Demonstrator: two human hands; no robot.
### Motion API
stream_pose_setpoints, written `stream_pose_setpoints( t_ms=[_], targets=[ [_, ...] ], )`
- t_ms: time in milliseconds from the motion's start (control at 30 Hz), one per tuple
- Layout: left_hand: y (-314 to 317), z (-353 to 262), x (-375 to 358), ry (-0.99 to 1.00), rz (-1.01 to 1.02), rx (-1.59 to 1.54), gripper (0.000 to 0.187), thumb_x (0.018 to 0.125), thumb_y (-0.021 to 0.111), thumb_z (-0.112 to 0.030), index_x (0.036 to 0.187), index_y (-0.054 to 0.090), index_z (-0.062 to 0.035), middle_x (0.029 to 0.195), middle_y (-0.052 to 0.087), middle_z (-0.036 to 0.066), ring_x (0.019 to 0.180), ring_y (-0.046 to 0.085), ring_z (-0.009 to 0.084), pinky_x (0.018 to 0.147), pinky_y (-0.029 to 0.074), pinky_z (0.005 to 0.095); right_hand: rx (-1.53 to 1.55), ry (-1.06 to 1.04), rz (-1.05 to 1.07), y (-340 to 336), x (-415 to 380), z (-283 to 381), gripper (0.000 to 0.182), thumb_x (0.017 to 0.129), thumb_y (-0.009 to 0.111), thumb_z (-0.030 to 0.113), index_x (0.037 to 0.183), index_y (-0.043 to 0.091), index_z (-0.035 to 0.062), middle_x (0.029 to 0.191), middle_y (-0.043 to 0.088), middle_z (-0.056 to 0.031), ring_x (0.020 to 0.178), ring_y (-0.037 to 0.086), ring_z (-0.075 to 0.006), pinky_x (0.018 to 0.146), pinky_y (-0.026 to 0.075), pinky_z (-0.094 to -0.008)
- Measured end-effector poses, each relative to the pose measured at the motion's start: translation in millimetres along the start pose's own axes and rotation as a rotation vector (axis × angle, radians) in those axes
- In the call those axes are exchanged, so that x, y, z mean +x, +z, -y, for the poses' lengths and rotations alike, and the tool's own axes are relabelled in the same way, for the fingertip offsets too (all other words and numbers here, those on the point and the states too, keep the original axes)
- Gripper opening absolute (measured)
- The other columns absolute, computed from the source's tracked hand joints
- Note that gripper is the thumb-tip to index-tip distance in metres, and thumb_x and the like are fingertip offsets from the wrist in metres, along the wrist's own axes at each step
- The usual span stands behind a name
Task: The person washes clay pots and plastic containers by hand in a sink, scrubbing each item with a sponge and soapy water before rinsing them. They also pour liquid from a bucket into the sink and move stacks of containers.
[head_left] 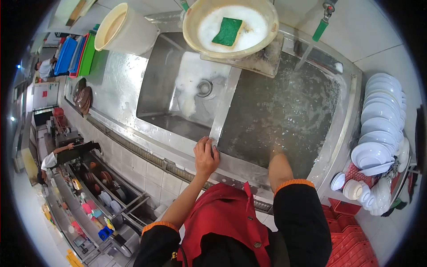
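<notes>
My left hand (206, 155) grips the steel front edge of the double sink (218, 127), at the divider between the two basins, its fingers bent over the metal. My right hand (276, 150) is down in the right basin, which is full of cloudy grey water (262, 111). The water hides its fingers and anything they may hold. Water runs from a tap with a green hose end (319, 30) into this basin. The left basin (160, 84) holds white foam around its drain (204, 88).
A tub of suds (195, 40) with a green sponge (228, 32) stands on a board behind the basins. A white bucket (138, 35) is left of it. White plates (380, 115) and bowls (353, 189) stack at right, above red crates (351, 236). Other people work far left.
</notes>
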State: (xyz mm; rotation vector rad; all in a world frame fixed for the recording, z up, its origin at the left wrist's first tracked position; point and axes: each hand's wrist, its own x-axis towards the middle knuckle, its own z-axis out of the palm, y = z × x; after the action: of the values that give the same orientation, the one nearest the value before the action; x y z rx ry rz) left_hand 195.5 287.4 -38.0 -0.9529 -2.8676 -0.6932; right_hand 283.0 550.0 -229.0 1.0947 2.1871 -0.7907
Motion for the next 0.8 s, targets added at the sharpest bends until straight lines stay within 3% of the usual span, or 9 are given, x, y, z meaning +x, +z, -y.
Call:
stream_pose_setpoints(
  t_ms=[267, 800],
  targets=[
    [2.2, 5.0, 1.1, 0.013, -0.006, -0.038, 0.03, 0.077, 0.058, -0.006, 0.106, 0.053, -0.0015, 0.11, 0.052, 0.017, 0.106, 0.049, 0.0336, 0.087, 0.038, 0.0428, 0.037, -0.036, -0.012, -20.5, 34.5, -7.9, 0.062, 0.077, 0.06, 0.041, 0.127, 0.046, 0.0076, 0.121, 0.054, -0.0151, 0.116, 0.047, -0.0305, 0.099, 0.035, -0.0427],
    [-4.7, 0.0, -4.4, 0.019, -0.017, -0.018, 0.029, 0.075, 0.059, -0.005, 0.103, 0.053, -0.0023, 0.109, 0.052, 0.015, 0.106, 0.05, 0.0326, 0.088, 0.038, 0.0423, 0.138, -0.041, 0.038, -18.3, 26.1, -12.9, 0.059, 0.078, 0.06, 0.04, 0.125, 0.048, 0.0069, 0.119, 0.055, -0.0136, 0.114, 0.049, -0.0275, 0.099, 0.036, -0.0398]
  ],
)
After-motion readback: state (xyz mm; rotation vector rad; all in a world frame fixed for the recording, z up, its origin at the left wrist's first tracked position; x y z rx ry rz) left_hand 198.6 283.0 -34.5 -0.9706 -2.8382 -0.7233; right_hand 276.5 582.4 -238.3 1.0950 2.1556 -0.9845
